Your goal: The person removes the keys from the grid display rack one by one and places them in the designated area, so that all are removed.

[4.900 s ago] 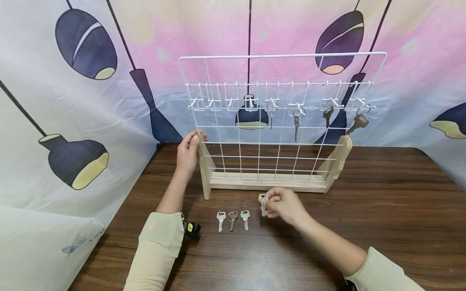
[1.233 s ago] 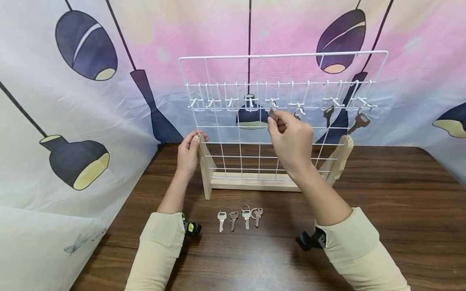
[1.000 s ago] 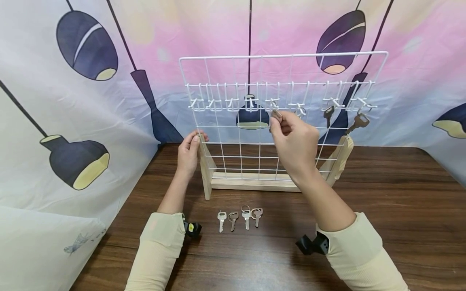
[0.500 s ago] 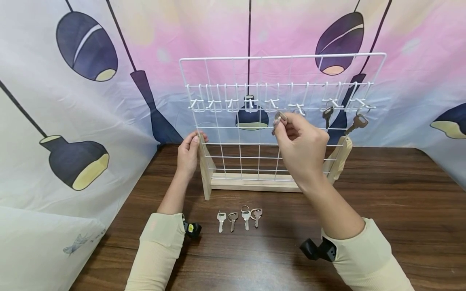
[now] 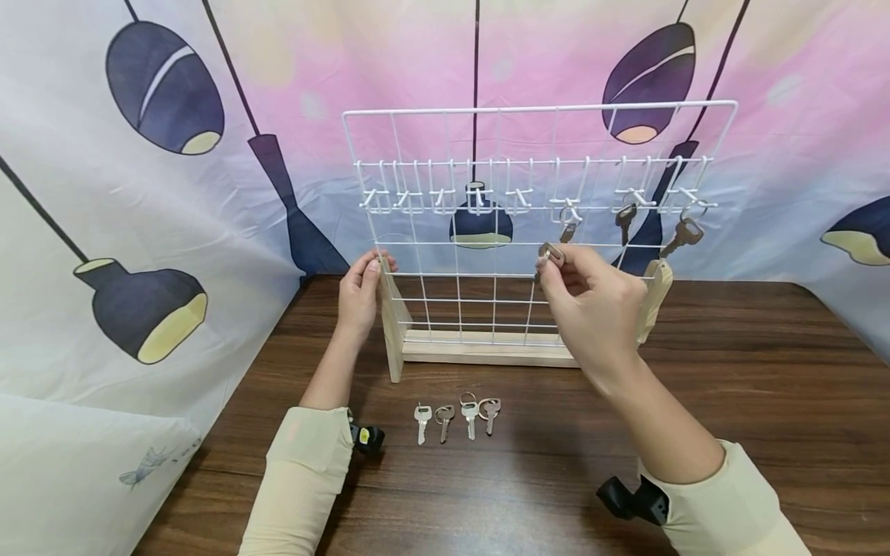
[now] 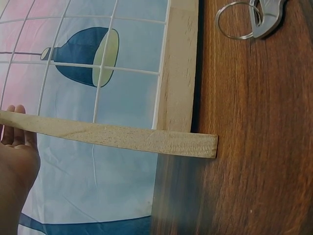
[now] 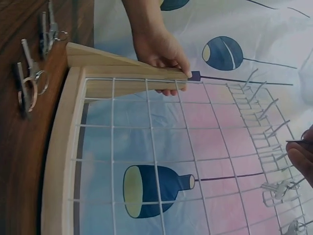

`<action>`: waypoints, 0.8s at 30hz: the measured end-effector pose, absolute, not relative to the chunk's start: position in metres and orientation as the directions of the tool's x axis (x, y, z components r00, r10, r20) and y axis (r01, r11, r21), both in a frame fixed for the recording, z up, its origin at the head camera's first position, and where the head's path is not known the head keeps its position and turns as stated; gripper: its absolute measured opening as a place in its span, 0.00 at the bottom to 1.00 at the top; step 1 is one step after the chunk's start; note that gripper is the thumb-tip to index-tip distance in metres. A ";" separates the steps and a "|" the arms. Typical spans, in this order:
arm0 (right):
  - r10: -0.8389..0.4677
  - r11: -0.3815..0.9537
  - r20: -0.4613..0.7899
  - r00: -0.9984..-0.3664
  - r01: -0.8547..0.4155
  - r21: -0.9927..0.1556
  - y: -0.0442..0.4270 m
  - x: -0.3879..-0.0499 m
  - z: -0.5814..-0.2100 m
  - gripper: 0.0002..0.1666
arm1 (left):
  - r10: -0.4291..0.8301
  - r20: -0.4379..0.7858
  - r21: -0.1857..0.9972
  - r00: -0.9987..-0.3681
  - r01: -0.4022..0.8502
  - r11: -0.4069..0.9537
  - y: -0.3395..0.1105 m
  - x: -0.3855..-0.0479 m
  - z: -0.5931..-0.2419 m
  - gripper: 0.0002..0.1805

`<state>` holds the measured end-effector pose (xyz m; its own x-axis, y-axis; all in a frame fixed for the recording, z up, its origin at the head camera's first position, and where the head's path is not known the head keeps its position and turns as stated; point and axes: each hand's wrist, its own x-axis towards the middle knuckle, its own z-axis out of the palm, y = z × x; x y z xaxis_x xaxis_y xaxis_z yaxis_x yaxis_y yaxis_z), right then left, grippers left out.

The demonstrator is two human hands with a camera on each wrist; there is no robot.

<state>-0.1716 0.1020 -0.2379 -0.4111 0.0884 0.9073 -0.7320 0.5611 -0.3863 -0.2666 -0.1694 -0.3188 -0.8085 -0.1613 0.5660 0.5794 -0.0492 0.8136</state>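
Observation:
My right hand (image 5: 594, 309) pinches a key (image 5: 552, 253) between thumb and fingertips, in front of the white wire grid (image 5: 476, 297) and below its row of hooks. My left hand (image 5: 359, 289) grips the top of the rack's left wooden upright (image 5: 391, 324); the left wrist view shows fingers behind that wood. Three keys hang at the right: one partly behind my right hand (image 5: 568, 232), a dark key (image 5: 626, 220) and a brown key (image 5: 684, 234). Several keys lie in a row on the table, among them a silver key (image 5: 422, 422) and a brownish key (image 5: 491, 415).
A wooden base bar (image 5: 487, 354) joins the rack's uprights on the dark wood table (image 5: 487, 494). Bare hooks (image 5: 441, 199) line the grid's left and middle. A lamp-print cloth (image 5: 278, 62) hangs behind. Black wrist cameras (image 5: 629, 500) sit at both cuffs.
The key in my right hand earlier now lies at the row's right end. A key has come off the middle hook and moved down and right in my right hand. My left hand stays put.

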 end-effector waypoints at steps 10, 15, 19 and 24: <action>0.061 0.568 0.877 -0.477 -0.706 -0.423 0.112 -0.166 -0.256 0.04 | -0.158 0.575 0.807 -0.803 0.588 -0.054 -0.169 -0.267 -0.319 0.15; 0.062 0.585 0.842 -0.536 -0.664 -0.466 0.116 -0.169 -0.270 0.04 | -0.156 0.572 0.808 -0.805 0.586 -0.063 -0.169 -0.266 -0.319 0.16; 0.031 0.599 0.828 -0.560 -0.653 -0.464 0.120 -0.172 -0.281 0.03 | -0.153 0.566 0.814 -0.810 0.579 -0.055 -0.169 -0.266 -0.319 0.17; -0.027 0.615 0.816 -0.578 -0.653 -0.442 0.123 -0.174 -0.295 0.04 | -0.154 0.564 0.814 -0.811 0.577 -0.060 -0.169 -0.266 -0.318 0.17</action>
<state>-0.1742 0.1227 -0.2955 -0.5776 -0.0274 0.8158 -0.6530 0.6152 -0.4417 -0.2663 -0.1694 -0.3180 -0.8115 -0.1539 0.5637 0.5772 -0.0600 0.8144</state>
